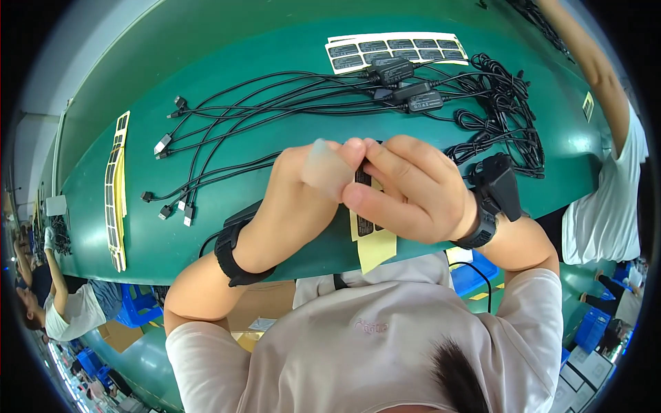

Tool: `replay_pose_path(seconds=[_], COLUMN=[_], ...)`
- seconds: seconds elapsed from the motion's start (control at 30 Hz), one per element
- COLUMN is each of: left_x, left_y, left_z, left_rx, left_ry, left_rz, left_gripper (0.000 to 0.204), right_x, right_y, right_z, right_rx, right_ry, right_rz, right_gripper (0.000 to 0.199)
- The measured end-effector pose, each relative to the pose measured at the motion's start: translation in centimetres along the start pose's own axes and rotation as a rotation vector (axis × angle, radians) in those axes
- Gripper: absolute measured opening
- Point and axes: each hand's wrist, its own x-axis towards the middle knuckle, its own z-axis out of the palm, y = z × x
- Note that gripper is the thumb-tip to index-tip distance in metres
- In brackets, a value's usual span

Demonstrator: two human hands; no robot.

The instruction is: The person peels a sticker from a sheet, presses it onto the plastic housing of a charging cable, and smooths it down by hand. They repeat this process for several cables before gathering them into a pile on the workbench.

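My left hand [296, 199] and my right hand [406, 189] meet over the near edge of the green table [275, 62]. Together they pinch a strip of yellow backing paper with black labels [372, 237], which hangs down below the fingers. A pale rubber cot covers my left thumb tip [325, 168]. Both wrists carry black bands; a black device [499, 186] sits on the right one. Beyond the hands lie several black cables with small plugs [275, 103] and black adapter blocks [406, 86].
A sheet of black labels [396, 51] lies at the far side. Yellow label strips [116, 186] lie at the table's left. A coiled cable bundle [506, 117] sits at the right. Another person's arm [595, 76] reaches in at the right; other people sit at the left.
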Motion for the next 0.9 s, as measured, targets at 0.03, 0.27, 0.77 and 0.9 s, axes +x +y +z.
replay_pose_path(seconds=[0.03,0.27,0.77,0.9], left_x=[0.0,0.9,1.5,1.9], left_y=[0.1,-0.6,0.9,0.6], left_z=[-0.2,-1.2,-4.1,-3.6], left_rx=[-0.023,-0.027,-0.149,-0.001], left_ry=[-0.027,0.150,-0.366,-0.354], left_rz=[-0.094,0.056,-0.327,-0.432], left_gripper=[0.025,0.032,0.016,0.012], right_x=[0.0,2.2,-3.9,-1.8], right_y=[-0.1,0.2,2.3,3.1], right_z=[-0.1,-3.6,-3.9,-2.8], right_rx=[-0.003,0.201,0.434,0.446], right_ry=[0.000,-0.205,-0.150,-0.203], right_rz=[0.001,0.235,0.571,0.642], right_gripper=[0.041,0.050,0.097,0.096])
